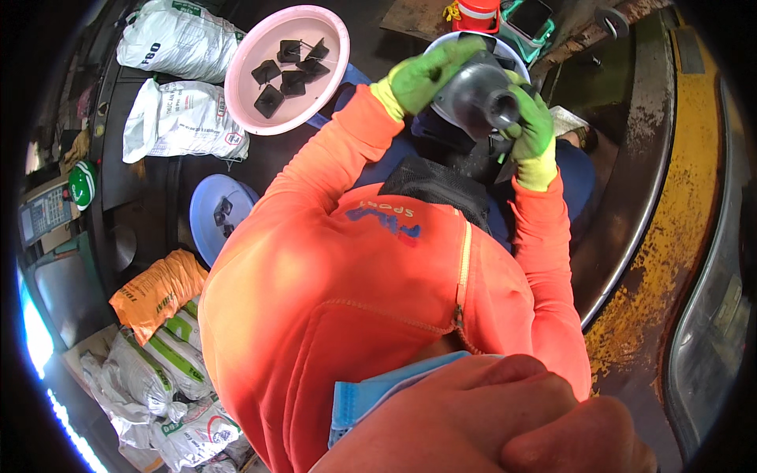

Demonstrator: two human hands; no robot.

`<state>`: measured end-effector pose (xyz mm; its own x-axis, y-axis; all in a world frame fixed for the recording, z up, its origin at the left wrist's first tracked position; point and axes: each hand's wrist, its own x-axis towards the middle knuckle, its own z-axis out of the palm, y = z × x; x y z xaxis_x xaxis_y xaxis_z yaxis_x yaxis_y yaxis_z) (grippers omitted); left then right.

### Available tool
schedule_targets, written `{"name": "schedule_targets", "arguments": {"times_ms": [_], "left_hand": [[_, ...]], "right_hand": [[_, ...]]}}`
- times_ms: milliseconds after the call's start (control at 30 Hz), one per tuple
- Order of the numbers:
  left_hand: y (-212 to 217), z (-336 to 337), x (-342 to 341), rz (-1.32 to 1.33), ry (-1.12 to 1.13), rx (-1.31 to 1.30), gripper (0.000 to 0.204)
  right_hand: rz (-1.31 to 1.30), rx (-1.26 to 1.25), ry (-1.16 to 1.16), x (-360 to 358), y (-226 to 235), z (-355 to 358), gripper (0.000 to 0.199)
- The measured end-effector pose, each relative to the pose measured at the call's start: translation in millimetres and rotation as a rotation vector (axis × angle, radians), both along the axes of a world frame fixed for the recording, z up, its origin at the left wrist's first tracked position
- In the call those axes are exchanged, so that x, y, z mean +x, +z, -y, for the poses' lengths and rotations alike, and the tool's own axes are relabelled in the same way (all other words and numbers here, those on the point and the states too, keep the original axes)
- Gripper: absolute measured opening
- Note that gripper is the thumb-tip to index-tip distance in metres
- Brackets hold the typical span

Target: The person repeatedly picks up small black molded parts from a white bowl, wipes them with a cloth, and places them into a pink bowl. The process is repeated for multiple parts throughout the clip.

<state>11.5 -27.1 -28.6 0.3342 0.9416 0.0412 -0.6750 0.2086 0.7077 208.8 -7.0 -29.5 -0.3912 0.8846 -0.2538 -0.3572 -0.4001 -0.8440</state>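
Observation:
My left hand [426, 75], in a green glove, grips the wide end of a dark grey cone-shaped rubber part [477, 98]. My right hand [532, 138], also green-gloved, closes around its narrow tubular end. Both hands hold the part up in front of my chest, above my lap. Orange sleeves run from the gloves back to my body. Behind the part, the rim of a white basin [505, 49] shows; what is in it is hidden.
A pink basin [327, 94] with several black square parts sits at upper left. A blue basin [206, 225] holding a few black parts lies lower left. White sacks [185, 118] and an orange sack [158, 292] line the left. A worn yellow metal rim [670, 236] curves along the right.

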Motion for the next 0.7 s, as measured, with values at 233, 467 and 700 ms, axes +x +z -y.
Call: {"name": "schedule_targets", "arguments": {"times_ms": [233, 467, 700], "left_hand": [[-38.9, 13.7, 5.2, 0.515, -0.205, -0.308, 0.065], [-32.1, 9.8, -12.3, 0.22, 0.039, -0.311, 0.061], [-25.9, 10.2, -15.9, 0.036, 0.113, -0.18, 0.057]], "right_hand": [[0.574, 0.607, -0.257, -2.5, -23.6, -15.7, 0.038], [0.721, 1.185, 0.015, 3.7, -18.2, -7.6, 0.023], [0.785, 1.097, 0.119, 1.8, -12.0, -3.0, 0.026]]}}
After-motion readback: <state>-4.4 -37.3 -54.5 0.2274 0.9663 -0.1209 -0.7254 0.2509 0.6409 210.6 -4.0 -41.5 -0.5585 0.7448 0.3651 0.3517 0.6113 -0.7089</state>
